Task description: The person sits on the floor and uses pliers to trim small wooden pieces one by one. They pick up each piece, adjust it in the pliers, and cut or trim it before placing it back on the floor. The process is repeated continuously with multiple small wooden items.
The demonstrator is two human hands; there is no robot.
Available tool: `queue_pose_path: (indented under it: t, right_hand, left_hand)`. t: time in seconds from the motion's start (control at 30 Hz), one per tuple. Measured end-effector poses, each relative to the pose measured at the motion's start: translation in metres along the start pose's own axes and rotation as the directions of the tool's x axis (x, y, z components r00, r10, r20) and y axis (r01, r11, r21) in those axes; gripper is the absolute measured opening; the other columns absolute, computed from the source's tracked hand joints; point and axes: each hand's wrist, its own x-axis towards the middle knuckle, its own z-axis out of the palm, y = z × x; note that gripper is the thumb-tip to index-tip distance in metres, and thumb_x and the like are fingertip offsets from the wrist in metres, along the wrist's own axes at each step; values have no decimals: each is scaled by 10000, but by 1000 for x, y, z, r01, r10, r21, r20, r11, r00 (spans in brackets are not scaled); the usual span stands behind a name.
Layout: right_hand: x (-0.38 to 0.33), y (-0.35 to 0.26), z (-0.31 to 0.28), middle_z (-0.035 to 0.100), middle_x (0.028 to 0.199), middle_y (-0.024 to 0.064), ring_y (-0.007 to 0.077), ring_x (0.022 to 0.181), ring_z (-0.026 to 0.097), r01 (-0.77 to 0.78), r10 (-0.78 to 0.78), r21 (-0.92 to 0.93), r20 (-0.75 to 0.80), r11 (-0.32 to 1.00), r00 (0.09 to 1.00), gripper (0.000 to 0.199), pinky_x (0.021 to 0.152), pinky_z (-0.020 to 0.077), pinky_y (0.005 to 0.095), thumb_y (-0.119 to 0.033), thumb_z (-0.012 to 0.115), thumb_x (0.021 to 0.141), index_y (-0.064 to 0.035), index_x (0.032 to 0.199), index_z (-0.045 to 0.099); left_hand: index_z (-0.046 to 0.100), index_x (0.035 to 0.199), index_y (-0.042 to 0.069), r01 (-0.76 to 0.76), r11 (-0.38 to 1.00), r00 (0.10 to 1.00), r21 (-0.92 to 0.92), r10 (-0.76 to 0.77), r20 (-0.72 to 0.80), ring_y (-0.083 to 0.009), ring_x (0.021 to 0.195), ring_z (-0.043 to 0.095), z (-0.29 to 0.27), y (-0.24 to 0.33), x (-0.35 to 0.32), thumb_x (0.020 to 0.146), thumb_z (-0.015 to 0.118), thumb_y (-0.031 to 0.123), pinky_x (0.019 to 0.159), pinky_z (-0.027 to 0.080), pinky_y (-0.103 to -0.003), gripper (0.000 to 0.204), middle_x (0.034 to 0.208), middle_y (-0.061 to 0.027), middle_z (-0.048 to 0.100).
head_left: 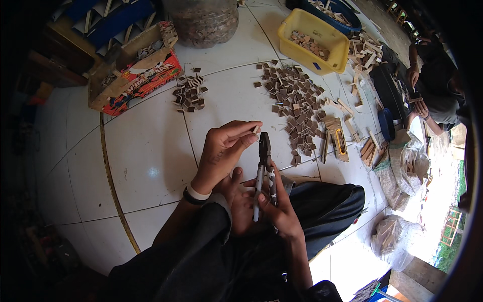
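Now the left hand is pinching a little pale piece beside the tip of the pliers, the right hand is holding their handles, and brown tiles are lying beyond them.

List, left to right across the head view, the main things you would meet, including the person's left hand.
Box, small heap, left hand, pliers, yellow tub, white sack.

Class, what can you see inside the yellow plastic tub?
Small brown and tan pieces lie loosely heaped in the yellow plastic tub; whatever lies beneath them is covered and cannot be seen.
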Motion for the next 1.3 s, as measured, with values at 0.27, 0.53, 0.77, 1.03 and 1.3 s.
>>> queue_pose_path:
  t: [0.27, 0.53, 0.77, 1.03, 1.3]
  right_hand:
    - [-1, 1, 2, 580, 1400, 224, 288, 1212, 646, -1, 2, 19, -15, 1000, 1000, 837, 1027, 541, 417, -62, 579, 1058, -136, 1719, 71]
    - [-7, -4, -4, 569, 1451, 201, 247, 1201, 645, -38, 50, 79, -150, 996, 987, 824, 980, 559, 414, -45, 566, 1064, -211, 1724, 101]
    - [-22, -1, -19, 610, 1382, 156, 190, 1074, 656, -101, 171, 189, -405, 977, 898, 784, 858, 595, 377, -50, 583, 1052, -201, 1706, 177]
    - [-45, -6, -15, 632, 1288, 148, 234, 1084, 654, 300, -152, 244, -486, 922, 861, 634, 907, 578, 441, -50, 551, 1034, -129, 1622, 329]
    - [-66, 25, -10, 617, 1184, 111, 231, 1022, 639, 60, 217, 522, -452, 851, 865, 457, 898, 561, 442, -128, 516, 1093, -62, 1524, 379]
  left_hand:
    - [684, 1325, -61, -31, 998, 999, 52, 29, 38, -172, 1196, 682, 0, -2, 0, 1026, 674, 29, 1072, 528, -297, 312, 1234, -126, 723]
    - [667, 1345, -56, 37, 996, 979, 83, -19, -201, -180, 1145, 694, -59, -46, 16, 1002, 755, 181, 989, 553, -298, 426, 1209, -140, 745]
    - [703, 1232, 34, 183, 827, 850, 532, 139, -508, -289, 1174, 679, -92, -88, 18, 953, 765, 208, 984, 527, -400, 334, 1255, -138, 725]
    - [699, 1053, 22, -371, 669, 927, 644, 224, 301, -377, 1025, 664, 13, -105, 43, 898, 690, 79, 933, 534, -451, 166, 1071, -156, 690]
    - [717, 1154, 33, -812, 187, 582, 552, 191, 791, -277, 1353, 529, 114, -149, 36, 923, 598, 183, 1061, 497, -400, 300, 1345, -122, 619]
